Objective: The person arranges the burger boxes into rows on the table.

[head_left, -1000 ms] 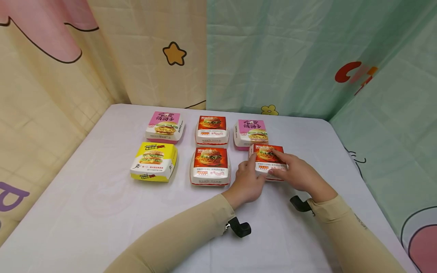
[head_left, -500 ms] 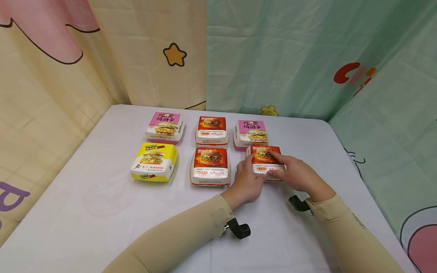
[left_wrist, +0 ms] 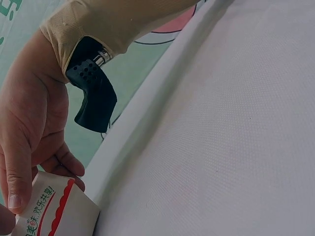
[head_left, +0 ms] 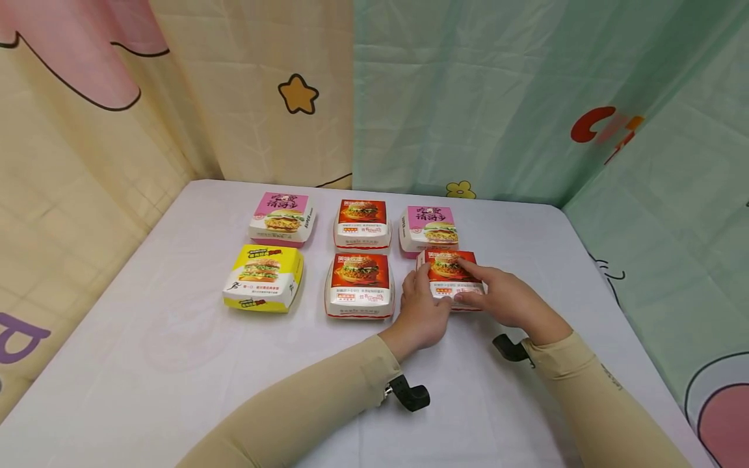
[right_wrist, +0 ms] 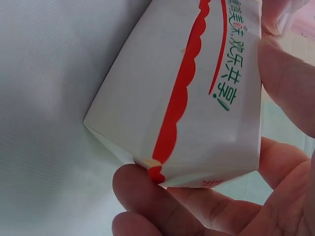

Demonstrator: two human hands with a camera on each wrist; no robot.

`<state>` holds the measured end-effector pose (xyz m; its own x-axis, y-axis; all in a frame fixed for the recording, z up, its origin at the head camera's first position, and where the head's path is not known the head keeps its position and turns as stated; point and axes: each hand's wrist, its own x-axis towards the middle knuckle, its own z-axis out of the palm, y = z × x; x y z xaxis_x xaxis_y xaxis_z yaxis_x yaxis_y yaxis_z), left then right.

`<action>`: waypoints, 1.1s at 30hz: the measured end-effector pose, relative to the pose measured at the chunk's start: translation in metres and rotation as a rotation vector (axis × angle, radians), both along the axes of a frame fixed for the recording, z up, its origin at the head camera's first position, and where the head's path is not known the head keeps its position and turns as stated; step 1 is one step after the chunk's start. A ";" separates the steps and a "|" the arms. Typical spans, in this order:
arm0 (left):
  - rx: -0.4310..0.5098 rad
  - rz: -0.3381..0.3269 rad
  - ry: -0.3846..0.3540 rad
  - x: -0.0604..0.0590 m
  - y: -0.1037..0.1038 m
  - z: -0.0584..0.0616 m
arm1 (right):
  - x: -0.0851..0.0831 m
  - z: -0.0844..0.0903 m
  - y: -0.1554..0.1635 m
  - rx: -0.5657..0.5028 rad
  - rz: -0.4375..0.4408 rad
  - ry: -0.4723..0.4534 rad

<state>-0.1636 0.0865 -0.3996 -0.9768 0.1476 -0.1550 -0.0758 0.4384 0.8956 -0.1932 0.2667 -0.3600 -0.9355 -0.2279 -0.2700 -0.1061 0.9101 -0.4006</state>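
A red-topped burger box [head_left: 446, 272] sits in the front row at the right, on the white table [head_left: 146, 351]. My left hand [head_left: 422, 304] holds its left side with curled fingers. My right hand [head_left: 500, 296] grips its right side, fingers over the lid and thumb on the near wall. In the right wrist view the white box wall with its red scalloped line [right_wrist: 197, 98] lies between my right hand's fingers [right_wrist: 162, 196]. The left wrist view shows the right hand [left_wrist: 29, 128] on the box corner [left_wrist: 54, 211].
Other burger boxes stand in two rows: pink [head_left: 283, 218], red [head_left: 363, 222] and pink [head_left: 430, 226] at the back, yellow [head_left: 264, 276] and red [head_left: 359, 284] in front. Patterned curtains close in the table on three sides. The table's right edge [head_left: 597, 273] is near.
Both hands have slid the red box a little to the left, closer to the middle red box and more in line below the back right pink box.
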 end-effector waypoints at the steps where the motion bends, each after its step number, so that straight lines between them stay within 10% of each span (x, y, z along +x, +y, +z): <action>1: 0.000 0.002 0.007 0.000 0.000 0.000 | 0.000 0.000 -0.001 -0.004 0.002 -0.001; 33: 0.008 0.002 0.005 -0.002 -0.003 -0.003 | 0.003 -0.002 -0.004 -0.011 0.000 0.017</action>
<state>-0.1654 0.0840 -0.4023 -0.9778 0.1473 -0.1492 -0.0723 0.4311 0.8994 -0.1901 0.2627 -0.3621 -0.9401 -0.2304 -0.2513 -0.1128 0.9058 -0.4085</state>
